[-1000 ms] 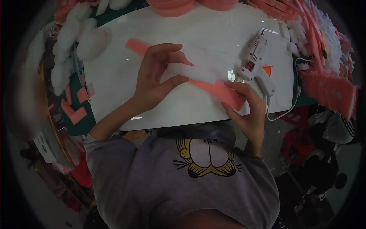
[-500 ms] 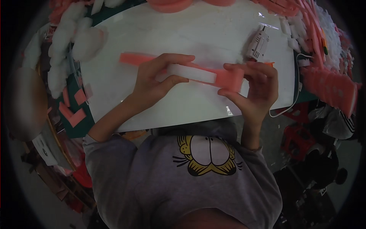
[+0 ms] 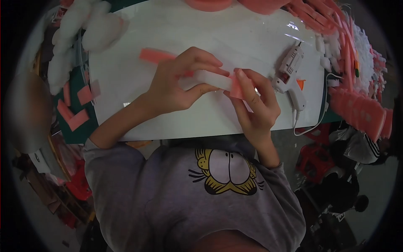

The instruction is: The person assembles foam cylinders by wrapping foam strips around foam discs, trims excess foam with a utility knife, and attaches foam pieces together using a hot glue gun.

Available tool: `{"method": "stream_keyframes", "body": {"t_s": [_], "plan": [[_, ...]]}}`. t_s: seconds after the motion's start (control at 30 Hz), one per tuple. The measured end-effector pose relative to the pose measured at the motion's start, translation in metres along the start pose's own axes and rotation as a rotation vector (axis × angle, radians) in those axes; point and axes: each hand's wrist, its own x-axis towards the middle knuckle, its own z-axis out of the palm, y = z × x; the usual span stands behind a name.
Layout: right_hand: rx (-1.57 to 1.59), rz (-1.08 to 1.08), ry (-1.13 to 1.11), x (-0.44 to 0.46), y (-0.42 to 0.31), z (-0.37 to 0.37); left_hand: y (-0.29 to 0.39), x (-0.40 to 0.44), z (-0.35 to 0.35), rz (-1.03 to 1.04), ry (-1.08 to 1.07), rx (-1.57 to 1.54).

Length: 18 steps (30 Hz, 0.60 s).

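My left hand (image 3: 174, 82) is closed round a white foam block (image 3: 214, 79) and a pink foam strip (image 3: 155, 55). One end of the strip sticks out to the left behind this hand. At the block's right end, my right hand (image 3: 257, 98) pinches the strip's other end, which is folded up against the white foam. Both hands are above the white table (image 3: 168, 122). A white glue gun (image 3: 290, 69) lies to the right of my right hand, its nozzle pointing away from me.
White foam pieces (image 3: 103, 31) lie at the far left, with pink scraps (image 3: 77, 119) nearer me. Pink foam rolls (image 3: 210, 3) stand at the far edge. More pink foam (image 3: 357, 109) is piled at the right, beside the glue gun's cable (image 3: 312, 126).
My right hand has moved left, bringing the strip's right end up against the white block. My left hand still holds the foam, with its fingers slightly shifted.
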Motion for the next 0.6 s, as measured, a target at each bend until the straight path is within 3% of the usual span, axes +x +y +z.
{"method": "stream_keyframes", "body": {"t_s": [0.13,0.23,0.3,0.4,0.53,0.6], "plan": [[-0.052,-0.003,-0.016,0.0,0.003,-0.005,-0.001,0.013,-0.022,0.025,-0.164,-0.001],[-0.039,0.002,-0.045,0.003,0.008,-0.009,-0.005,0.016,-0.053,0.028,-0.225,0.237],[-0.027,0.007,-0.055,0.002,0.009,-0.01,-0.008,0.005,-0.075,-0.109,-0.385,0.507],[-0.018,-0.002,-0.039,-0.003,0.01,-0.011,-0.009,0.005,-0.081,-0.261,-0.455,0.623],[-0.008,0.022,-0.015,-0.004,0.012,-0.011,-0.012,0.006,-0.09,-0.248,-0.486,0.58],[-0.003,0.038,-0.006,-0.003,0.013,-0.012,-0.006,0.012,-0.099,-0.171,-0.453,0.403]]}}
